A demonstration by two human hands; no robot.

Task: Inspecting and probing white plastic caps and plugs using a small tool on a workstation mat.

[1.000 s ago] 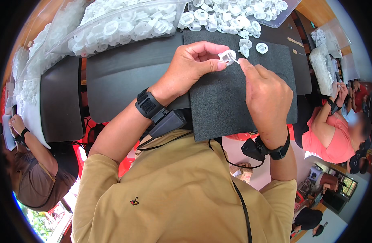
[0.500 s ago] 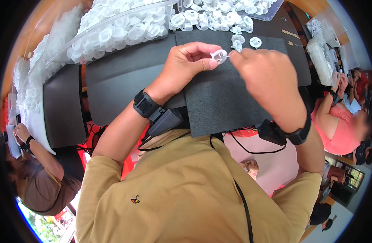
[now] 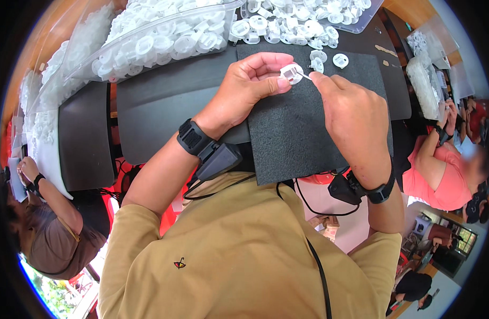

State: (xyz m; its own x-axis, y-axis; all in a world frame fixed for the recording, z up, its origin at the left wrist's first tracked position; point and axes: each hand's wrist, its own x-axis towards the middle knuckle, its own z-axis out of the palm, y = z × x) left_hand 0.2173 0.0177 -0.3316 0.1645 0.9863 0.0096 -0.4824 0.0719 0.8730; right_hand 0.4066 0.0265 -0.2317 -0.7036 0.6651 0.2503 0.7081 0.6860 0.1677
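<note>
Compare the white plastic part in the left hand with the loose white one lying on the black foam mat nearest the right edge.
The held white part is pinched off the mat between the left hand fingers and tilted; the loose white part lies flat, untouched, on the black foam mat. The right hand reaches only the held one. Both are small, round and white.

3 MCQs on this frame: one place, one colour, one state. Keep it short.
1. Where does the black foam mat lie?
A. on the dark table, under both hands
B. inside the clear tray
C. on the floor

2. What colour is the small plastic part being held?
A. red
B. white
C. black

3. How is that part held?
A. lying loose on the mat
B. pinched in the left hand, the right hand at its edge
C. gripped by the right hand alone

Key: 1 A, the mat lies under the hands; 2 B, it matches the white parts in the clear tray; 3 B, left thumb and fingers clasp it.
</note>
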